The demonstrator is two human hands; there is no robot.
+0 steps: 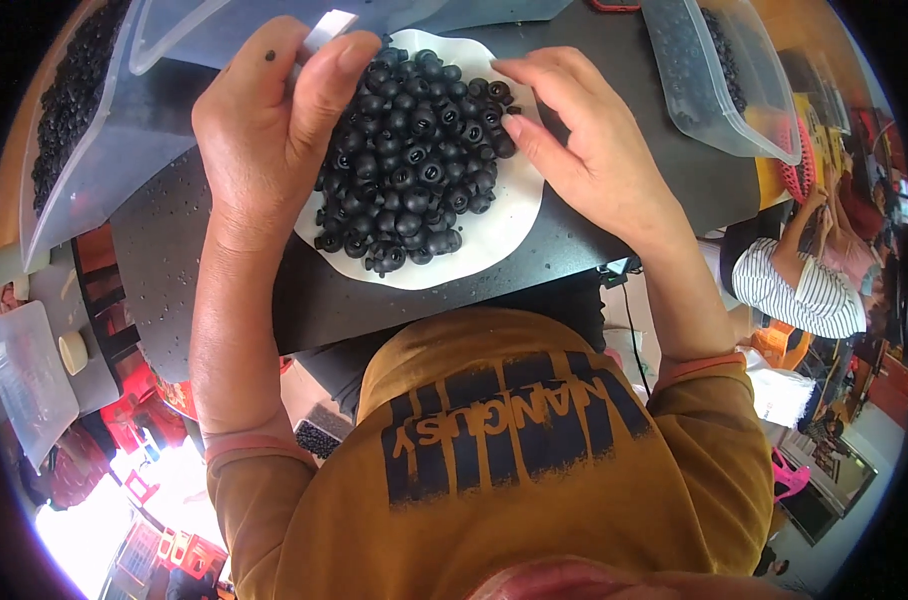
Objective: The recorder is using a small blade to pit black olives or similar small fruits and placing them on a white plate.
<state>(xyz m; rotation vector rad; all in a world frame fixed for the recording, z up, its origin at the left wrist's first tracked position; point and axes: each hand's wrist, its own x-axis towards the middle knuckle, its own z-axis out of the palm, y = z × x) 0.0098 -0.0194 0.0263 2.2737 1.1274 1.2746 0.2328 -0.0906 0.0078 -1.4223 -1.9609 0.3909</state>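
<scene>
Two hands [259, 128], one plate [517, 215], dozens of black parts [404, 175]

Dark table [159, 300], red stools [191, 553], bright white light [84, 530]

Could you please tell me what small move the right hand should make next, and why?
Probably the right hand should pinch one black piece at the right edge of the pile: its thumb and forefinger are spread beside those pieces, while the left hand is occupied with a white object.
</scene>
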